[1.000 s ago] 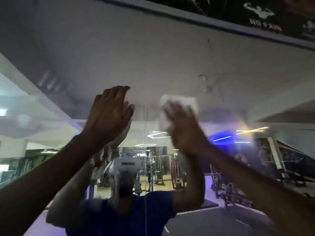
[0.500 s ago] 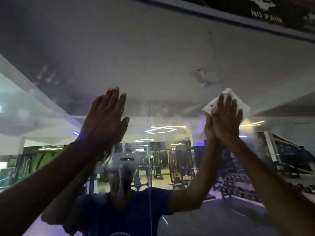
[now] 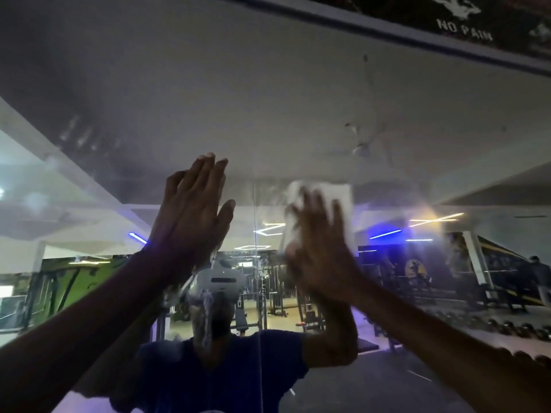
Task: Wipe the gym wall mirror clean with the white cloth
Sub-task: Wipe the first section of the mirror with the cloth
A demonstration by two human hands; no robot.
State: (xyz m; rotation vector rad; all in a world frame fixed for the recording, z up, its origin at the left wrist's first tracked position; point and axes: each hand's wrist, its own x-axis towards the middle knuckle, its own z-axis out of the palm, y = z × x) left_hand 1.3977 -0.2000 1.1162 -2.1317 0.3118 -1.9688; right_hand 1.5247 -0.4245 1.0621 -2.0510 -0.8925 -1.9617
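The wall mirror is filling nearly everything ahead of me, reflecting the gym floor, the ceiling lights and my own blue shirt. A vertical seam is running down the glass at six o'clock. My left hand is lying flat on the mirror with straight fingers, holding nothing. My right hand, blurred, is pressing the white cloth against the glass with spread fingers, at three o'clock from the left hand. The cloth is showing at twelve o'clock above my fingertips.
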